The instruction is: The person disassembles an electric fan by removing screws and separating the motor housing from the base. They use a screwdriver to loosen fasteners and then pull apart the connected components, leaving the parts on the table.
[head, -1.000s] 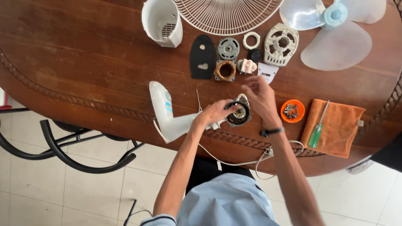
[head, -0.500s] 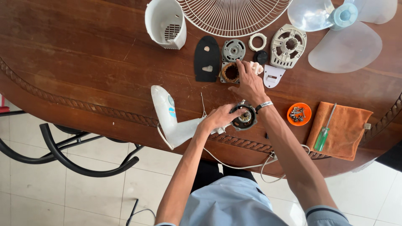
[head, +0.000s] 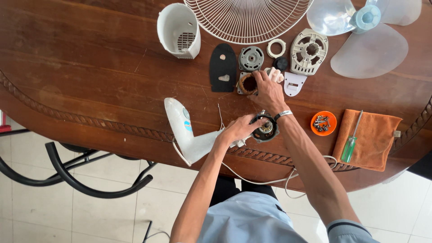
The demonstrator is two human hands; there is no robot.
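Note:
My left hand (head: 237, 129) grips a round black motor housing (head: 266, 129) joined to a white fan neck piece (head: 183, 130) that overhangs the near table edge. My right hand (head: 267, 91) reaches forward and closes its fingers on a square stator with a copper coil (head: 245, 84). Beside the stator lie a black oval plate (head: 222, 67), a grey round motor cover (head: 250, 58) and a small white plastic part (head: 275, 75).
On the brown wooden table (head: 90, 67) lie a white motor shell (head: 179, 30), a wire fan guard (head: 247, 18), translucent fan blades (head: 364, 36), a grey bracket (head: 308, 50), an orange dish of screws (head: 323, 122) and a green screwdriver (head: 350, 144) on an orange cloth (head: 373, 135). Black chair frame (head: 67, 175) at left.
My right hand left the motor housing and reached forward to the copper-coil stator, where its fingers now close. My left hand stayed on the housing.

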